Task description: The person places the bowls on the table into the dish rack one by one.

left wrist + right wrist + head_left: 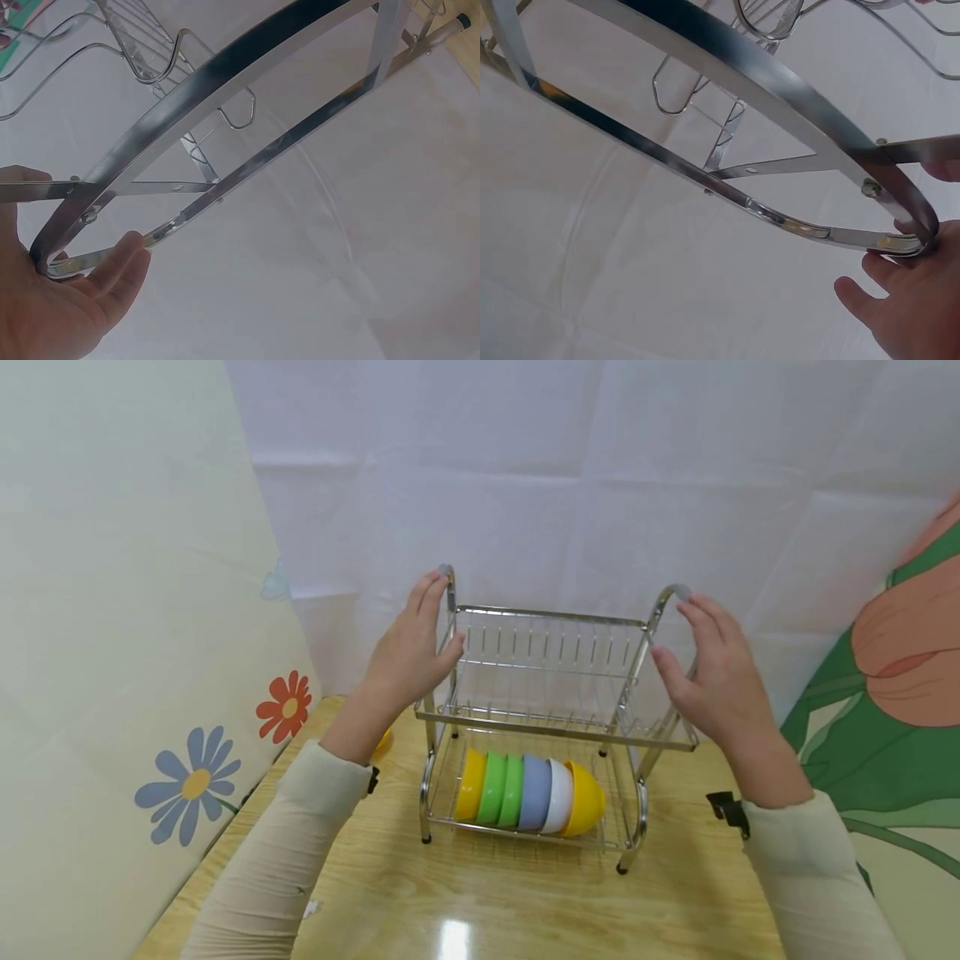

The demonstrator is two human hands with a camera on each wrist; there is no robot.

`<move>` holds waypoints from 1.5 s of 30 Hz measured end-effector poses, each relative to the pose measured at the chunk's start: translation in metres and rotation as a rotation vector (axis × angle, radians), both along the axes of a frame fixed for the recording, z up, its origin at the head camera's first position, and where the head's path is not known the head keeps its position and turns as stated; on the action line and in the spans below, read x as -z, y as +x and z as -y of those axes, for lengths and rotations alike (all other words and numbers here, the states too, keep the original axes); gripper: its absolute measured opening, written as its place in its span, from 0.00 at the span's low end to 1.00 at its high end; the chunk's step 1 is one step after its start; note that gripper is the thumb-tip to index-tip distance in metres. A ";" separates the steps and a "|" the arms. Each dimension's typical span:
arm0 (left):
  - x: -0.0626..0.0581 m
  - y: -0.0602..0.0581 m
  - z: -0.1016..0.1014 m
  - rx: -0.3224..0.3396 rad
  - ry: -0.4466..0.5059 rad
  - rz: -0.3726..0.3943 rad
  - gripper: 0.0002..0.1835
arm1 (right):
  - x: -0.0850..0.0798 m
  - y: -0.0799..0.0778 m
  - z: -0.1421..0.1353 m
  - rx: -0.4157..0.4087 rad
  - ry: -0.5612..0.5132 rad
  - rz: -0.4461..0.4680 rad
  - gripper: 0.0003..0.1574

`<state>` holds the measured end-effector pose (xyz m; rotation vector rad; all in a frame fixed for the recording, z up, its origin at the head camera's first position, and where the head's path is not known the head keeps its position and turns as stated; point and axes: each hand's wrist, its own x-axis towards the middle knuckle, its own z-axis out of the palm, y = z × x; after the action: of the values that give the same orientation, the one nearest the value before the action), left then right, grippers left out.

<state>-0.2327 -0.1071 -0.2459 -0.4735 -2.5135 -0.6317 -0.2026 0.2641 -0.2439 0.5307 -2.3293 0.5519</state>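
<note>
The two-tier wire dish rack [555, 727] stands at frame centre on the wooden table [525, 902]; the left hand [408, 647] and right hand [716, 672] flank its curved end frames, fingers nearly straight and touching the metal, closed round nothing. In my judgement, a sound grip needs both hands placed evenly on the frames and the rack kept level, so the row of coloured bowls [528, 792] on the lower tier stays put. White sheeting [562, 468] backs the scene, with flower-printed panels [112, 610] at left and right.

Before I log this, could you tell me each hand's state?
Left hand: open, straight fingers against the dish rack's left end loop.
Right hand: open, fingers touching the right end loop.
</note>
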 end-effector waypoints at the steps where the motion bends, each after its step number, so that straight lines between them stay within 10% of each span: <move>1: 0.000 0.000 0.000 0.000 0.000 -0.001 0.41 | 0.000 0.000 -0.001 0.006 0.002 0.019 0.43; 7: 0.000 0.000 0.001 0.000 -0.014 -0.013 0.42 | 0.005 -0.006 -0.004 0.039 -0.014 0.047 0.44; 20: 0.001 0.003 0.002 0.003 -0.025 0.007 0.42 | 0.015 -0.020 -0.003 0.038 -0.078 -0.262 0.33; 45: 0.010 0.015 0.029 0.143 0.114 0.056 0.41 | 0.021 -0.021 0.001 0.019 -0.147 -0.352 0.28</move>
<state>-0.2173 -0.1366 -0.2556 -0.6047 -2.4951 -0.8485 -0.2240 0.2632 -0.2645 0.4917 -1.9427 0.5652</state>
